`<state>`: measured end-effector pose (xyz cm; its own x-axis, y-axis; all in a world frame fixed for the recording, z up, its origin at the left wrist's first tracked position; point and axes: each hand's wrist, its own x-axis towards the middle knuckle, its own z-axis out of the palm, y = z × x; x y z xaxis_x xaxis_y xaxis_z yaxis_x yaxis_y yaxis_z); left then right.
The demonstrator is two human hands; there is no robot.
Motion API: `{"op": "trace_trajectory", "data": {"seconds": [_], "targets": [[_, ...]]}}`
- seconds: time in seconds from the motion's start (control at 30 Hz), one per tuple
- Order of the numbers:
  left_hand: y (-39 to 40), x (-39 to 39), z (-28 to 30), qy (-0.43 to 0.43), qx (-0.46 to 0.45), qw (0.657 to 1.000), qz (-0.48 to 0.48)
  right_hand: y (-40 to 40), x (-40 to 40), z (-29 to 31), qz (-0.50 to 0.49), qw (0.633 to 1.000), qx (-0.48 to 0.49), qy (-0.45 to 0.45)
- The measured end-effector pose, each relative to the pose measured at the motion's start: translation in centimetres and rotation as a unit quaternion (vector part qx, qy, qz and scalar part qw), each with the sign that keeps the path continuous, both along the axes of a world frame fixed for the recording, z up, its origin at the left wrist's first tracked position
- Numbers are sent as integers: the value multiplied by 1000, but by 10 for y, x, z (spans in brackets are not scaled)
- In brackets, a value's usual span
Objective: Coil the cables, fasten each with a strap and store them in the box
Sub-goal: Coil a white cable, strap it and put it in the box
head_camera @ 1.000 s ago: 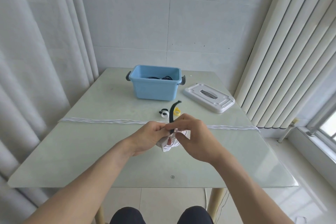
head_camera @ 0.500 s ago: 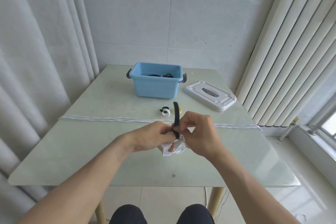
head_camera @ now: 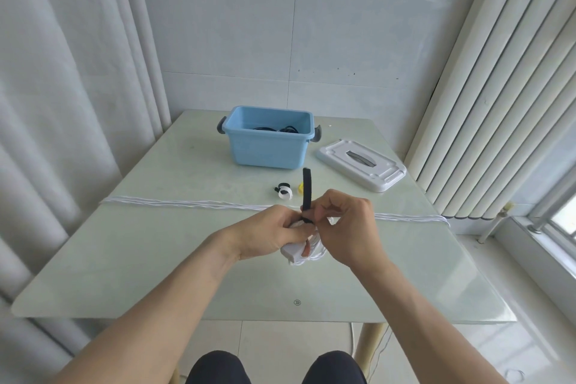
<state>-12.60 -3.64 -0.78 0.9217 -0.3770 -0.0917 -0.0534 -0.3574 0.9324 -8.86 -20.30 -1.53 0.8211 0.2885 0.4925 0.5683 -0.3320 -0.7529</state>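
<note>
My left hand grips the coiled white cable just above the desk, fingers curled around the bundle. My right hand pinches the black strap at the coil; its free end now stands upright, where a second ago it leaned right. The blue box with dark cables inside sits beyond, its white lid beside it.

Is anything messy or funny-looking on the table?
Nothing is broken or spilled. One long white cable lies uncoiled, stretched across the table, and the white lid sits askew beside the open blue box.
</note>
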Motion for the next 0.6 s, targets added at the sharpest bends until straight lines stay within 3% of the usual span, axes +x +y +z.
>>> {"op": "trace_trajectory", "data": {"seconds": [0.23, 0.37, 0.43, 0.6], "targets": [[-4, -2, -2, -61, 86, 994, 31, -1, 6, 8, 24, 993, -13, 111], [2, -1, 5, -49, 100, 994, 24, 6, 6, 7, 42, 995, -21, 87], [5, 0, 8, -57, 106, 992, 24, 7, 7, 5, 63, 991, -2, 115], [10, 3, -2, -86, 210, 971, 77, 12, 12, 0, 73, 988, 3, 137]]}}
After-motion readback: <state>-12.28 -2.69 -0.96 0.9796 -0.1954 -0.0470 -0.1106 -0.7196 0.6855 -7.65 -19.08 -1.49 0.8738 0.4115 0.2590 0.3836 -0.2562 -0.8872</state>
